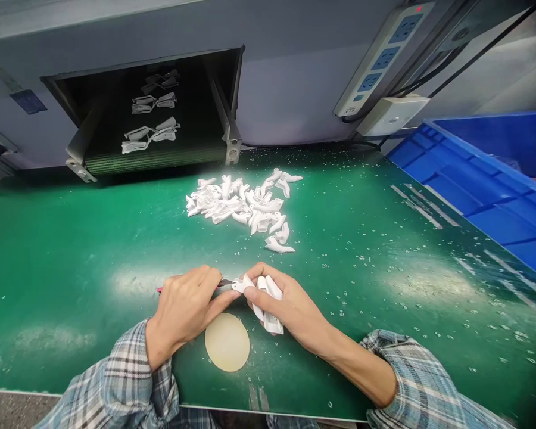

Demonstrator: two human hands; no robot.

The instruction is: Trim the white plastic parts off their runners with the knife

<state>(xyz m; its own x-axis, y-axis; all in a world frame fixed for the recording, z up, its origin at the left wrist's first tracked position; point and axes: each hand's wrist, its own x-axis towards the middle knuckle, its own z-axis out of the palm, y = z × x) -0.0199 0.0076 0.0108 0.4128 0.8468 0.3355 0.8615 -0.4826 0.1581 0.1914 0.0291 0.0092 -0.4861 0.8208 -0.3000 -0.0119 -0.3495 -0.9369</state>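
My left hand (185,307) is closed around a small hand tool (226,284) with a dark metal tip and a bit of red at its other end. Most of the tool is hidden by the fingers, so its exact kind is unclear. The tip meets the end of a white plastic piece (242,286). That piece is pinched between the thumb and fingers of my right hand (290,301). More white plastic pieces (271,304) are held in the same palm. Beyond my hands, a heap of similar curved white pieces (232,202) lies on the green table (93,238).
A conveyor belt (161,159) leads out of a grey machine (290,83), with clusters of white pieces on it. Tiny white scraps dot the tabletop. A pale yellow disc (227,342) lies near my wrists. Right: a blue crate (482,179) and a power strip (379,62).
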